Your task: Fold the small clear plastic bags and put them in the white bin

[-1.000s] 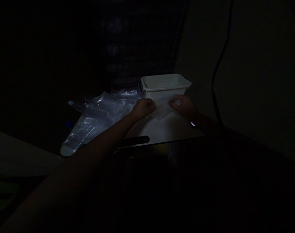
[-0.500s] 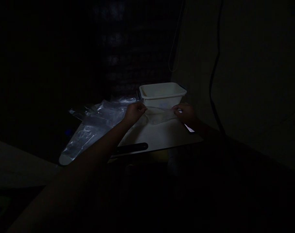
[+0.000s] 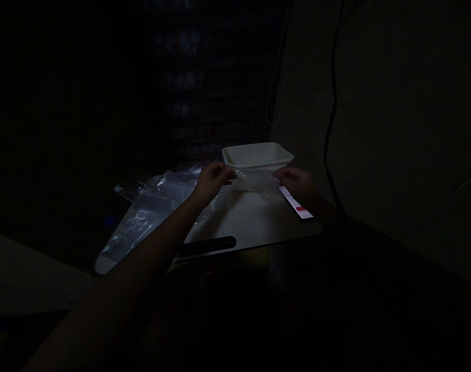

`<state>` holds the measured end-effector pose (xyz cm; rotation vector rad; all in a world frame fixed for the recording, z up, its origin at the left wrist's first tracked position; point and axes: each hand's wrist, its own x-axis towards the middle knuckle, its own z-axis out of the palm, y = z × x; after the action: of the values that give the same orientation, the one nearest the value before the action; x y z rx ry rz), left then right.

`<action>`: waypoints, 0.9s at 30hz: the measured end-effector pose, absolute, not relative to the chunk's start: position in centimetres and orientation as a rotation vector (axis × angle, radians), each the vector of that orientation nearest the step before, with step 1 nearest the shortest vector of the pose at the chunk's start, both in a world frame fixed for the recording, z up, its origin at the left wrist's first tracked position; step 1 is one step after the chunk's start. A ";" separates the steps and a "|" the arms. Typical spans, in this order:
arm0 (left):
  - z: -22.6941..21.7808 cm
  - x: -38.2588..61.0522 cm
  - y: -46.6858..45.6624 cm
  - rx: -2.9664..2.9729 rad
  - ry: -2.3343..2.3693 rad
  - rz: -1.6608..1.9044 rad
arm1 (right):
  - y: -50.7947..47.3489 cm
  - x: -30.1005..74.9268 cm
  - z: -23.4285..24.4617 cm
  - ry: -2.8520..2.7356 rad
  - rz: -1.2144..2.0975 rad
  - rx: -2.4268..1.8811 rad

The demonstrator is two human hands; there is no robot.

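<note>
A clear plastic bag [image 3: 256,180] is stretched between my two hands above a white table [image 3: 251,222]. My left hand [image 3: 213,181] pinches its left end, thumb and fingers closed. At the other end, my right hand [image 3: 297,182] grips the bag with bent fingers, partly lost in the dark. Just behind the bag stands a white plastic tub [image 3: 258,155], its lower front hidden by the bag. Several more clear plastic bags [image 3: 142,217] lie in a loose spread on the left of the table, partly under my left forearm.
A lit phone screen [image 3: 297,204] shows on the table below my right hand. Near the front edge is a dark slot-shaped handle [image 3: 208,245]. A dark cable [image 3: 330,129] hangs down the wall at right, and a thin cord loop [image 3: 273,123] hangs behind the tub. The room is very dim.
The view has shifted, so the table and tub sit lower. Both hands still hold the bag, which now looks flatter and more level. More of the lit screen shows beside my right hand.
</note>
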<state>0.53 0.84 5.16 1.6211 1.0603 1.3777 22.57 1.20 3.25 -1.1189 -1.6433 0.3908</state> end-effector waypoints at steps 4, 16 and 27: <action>4.5 -0.1 -0.3 1.967 1.207 1.261 | 0.4 23.4 1.8 -1.769 0.402 -1.168; 1.9 -1.3 -2.5 2.085 1.132 0.442 | -0.5 26.0 -2.4 -2.264 0.082 -1.358; -2.0 3.5 -4.5 2.747 1.278 0.225 | -1.0 22.1 -4.4 -2.640 -0.136 -1.114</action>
<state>3.50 -4.48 -2.01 2.7472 1.2781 0.2250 22.07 -0.99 -4.38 -1.1136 -2.6398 -0.1357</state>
